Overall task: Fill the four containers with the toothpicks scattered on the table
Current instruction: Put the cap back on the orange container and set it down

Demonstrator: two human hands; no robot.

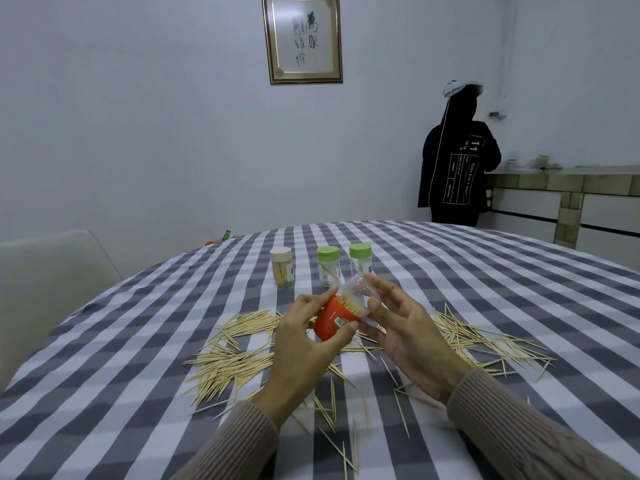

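My left hand (304,334) grips an orange container (332,318) packed with toothpicks, tilted to the right above the table. My right hand (401,327) holds the clear plastic cover (356,291) at the container's open end, fingers curved around it. Loose toothpicks (228,362) lie scattered on the checked tablecloth (138,393) under and around both hands, with another heap at the right (471,337). Behind stand a white-lidded container (281,266) full of toothpicks and two green-lidded clear containers (328,265) (360,259) holding few.
A pale chair (45,282) stands at the table's left edge. A person in a black hoodie (457,161) stands at a counter (568,188) at the back right. A framed picture (303,38) hangs on the wall.
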